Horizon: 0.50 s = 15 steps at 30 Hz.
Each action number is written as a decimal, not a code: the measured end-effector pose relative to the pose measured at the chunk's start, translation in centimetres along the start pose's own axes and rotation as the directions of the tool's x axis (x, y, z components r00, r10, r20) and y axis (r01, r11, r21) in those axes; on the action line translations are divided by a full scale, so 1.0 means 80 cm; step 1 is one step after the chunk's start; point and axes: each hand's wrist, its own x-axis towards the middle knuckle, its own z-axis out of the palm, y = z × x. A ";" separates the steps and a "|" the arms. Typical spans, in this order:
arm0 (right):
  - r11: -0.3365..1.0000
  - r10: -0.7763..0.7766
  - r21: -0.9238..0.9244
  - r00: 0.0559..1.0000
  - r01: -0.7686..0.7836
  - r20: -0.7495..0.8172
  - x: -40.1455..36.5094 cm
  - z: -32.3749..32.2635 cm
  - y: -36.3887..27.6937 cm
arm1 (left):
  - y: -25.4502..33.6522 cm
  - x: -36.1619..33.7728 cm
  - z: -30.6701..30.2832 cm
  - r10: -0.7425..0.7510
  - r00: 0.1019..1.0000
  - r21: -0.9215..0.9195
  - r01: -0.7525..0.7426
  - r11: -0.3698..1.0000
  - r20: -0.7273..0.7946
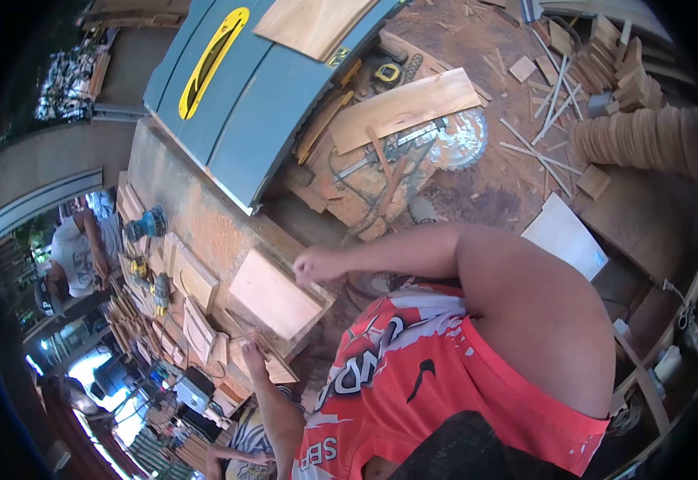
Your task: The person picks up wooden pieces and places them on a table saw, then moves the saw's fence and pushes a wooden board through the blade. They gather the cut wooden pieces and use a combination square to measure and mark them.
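Observation:
A pale, flat wooden board (275, 294) lies on the edge of the workbench in front of me. My right hand (317, 266) is at the board's near upper corner. Its fingers are curled and slightly blurred, and whether they grip the board cannot be made out. Below the board, my left hand (255, 358) is beside a second wooden piece (279, 370). Most of the left fingers are hidden or too small to tell whether they hold it.
A table saw (257, 112) with a yellow insert stands above the bench. Under it are a circular saw blade (457, 140), a plank (405, 110) and offcuts. Power tools (159, 292) and wood pieces crowd the bench at left. Another person (81, 252) is at far left.

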 end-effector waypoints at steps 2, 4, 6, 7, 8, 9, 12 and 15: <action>0.997 -0.075 -0.022 0.968 0.071 -0.240 0.019 -0.058 0.058 | 0.014 -0.008 0.001 0.006 0.999 0.002 -0.006 1.000 -0.035; 0.861 -0.389 -0.508 0.688 0.035 -0.612 0.000 -0.162 0.121 | 0.012 -0.007 0.005 -0.040 0.997 -0.049 0.037 0.998 -0.072; 0.914 0.280 0.120 0.389 -0.387 -0.878 -0.029 -0.261 0.174 | 0.005 -0.005 0.000 -0.036 0.998 -0.020 0.035 0.999 -0.056; 0.914 0.386 0.351 0.176 -0.203 -0.905 -0.036 -0.304 0.216 | 0.001 -0.004 -0.002 -0.017 0.999 0.011 0.017 1.000 -0.036; 0.930 0.365 0.367 -0.058 -0.032 -0.929 -0.033 -0.337 0.254 | 0.000 -0.005 -0.001 -0.032 0.999 0.011 0.032 0.999 -0.036; 0.882 0.472 0.470 -0.048 0.034 -0.881 -0.040 -0.351 0.243 | 0.002 -0.007 -0.002 -0.033 0.999 -0.015 0.033 0.999 -0.032; 0.786 0.611 0.582 -0.113 0.210 -0.784 -0.024 -0.380 0.227 | 0.007 -0.009 0.000 -0.042 0.999 -0.046 0.040 0.998 -0.031; 0.739 0.637 0.547 -0.143 0.393 -0.757 -0.015 -0.389 0.222 | 0.013 -0.011 0.000 -0.053 0.998 -0.068 0.052 0.996 -0.026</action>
